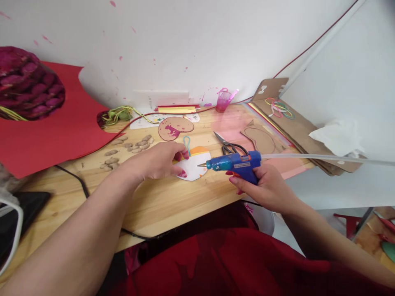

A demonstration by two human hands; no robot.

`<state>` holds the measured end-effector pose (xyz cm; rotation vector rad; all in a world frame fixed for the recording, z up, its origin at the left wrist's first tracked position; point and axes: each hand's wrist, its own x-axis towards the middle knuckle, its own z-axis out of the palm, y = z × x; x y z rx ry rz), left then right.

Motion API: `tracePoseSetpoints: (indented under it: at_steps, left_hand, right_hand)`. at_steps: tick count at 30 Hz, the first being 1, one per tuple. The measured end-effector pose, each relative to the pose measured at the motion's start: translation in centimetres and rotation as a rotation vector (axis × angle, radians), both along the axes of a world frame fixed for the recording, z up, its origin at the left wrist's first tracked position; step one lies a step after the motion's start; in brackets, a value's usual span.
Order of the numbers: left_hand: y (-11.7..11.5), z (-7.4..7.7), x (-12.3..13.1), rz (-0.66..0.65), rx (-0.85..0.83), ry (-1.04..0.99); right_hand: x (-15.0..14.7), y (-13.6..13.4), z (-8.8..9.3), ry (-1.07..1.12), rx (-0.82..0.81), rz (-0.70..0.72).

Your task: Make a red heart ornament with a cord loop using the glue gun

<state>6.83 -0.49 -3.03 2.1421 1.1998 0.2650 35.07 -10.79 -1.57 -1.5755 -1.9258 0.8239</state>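
My right hand (267, 187) is closed around a blue hot glue gun (236, 163) with a long clear glue stick (324, 158) sticking out behind it. Its metal tip points left at a white round paper cut-out (194, 166) with an orange piece behind it, lying on the wooden table (173, 197). My left hand (160, 160) rests on the cut-out's left edge, fingertips curled and pressed on the paper. A small blue loop (187, 144) lies just above the fingers.
Black-handled scissors (228, 144) lie behind the glue gun. Cardboard shapes (262, 139) and rubber bands (280, 109) sit at the right, a pink cup (222, 100) at the back. Red paper sheet (52, 131), peanut shells (129, 148) and a black cable (80, 185) are left.
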Motion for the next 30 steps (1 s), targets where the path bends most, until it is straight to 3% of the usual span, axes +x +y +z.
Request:
tracePoseSetpoints:
  at_steps: [5, 12, 20, 26, 30]
  left_hand:
    - [-0.1, -0.4, 0.1, -0.026, 0.046, 0.08]
    - [-0.2, 0.0, 0.1, -0.034, 0.03, 0.114]
    - [-0.2, -0.1, 0.0, -0.038, -0.007, 0.095]
    - [-0.3, -0.1, 0.0, -0.014, -0.021, 0.084]
    - [-0.3, -0.1, -0.1, -0.032, -0.011, 0.075]
  right_hand:
    - [-0.7, 0.4, -0.2, -0.088, -0.051, 0.082]
    - [-1.3, 0.5, 0.3, -0.003, -0.209, 0.1]
    - [-1.2, 0.7, 0.5, 0.474, -0.635, -0.029]
    - [-0.9, 0.8, 0.5, 0.813, -0.68, -0.035]
    - [-0.5, 0.3, 0.9, 0.602, -0.502, -0.015]
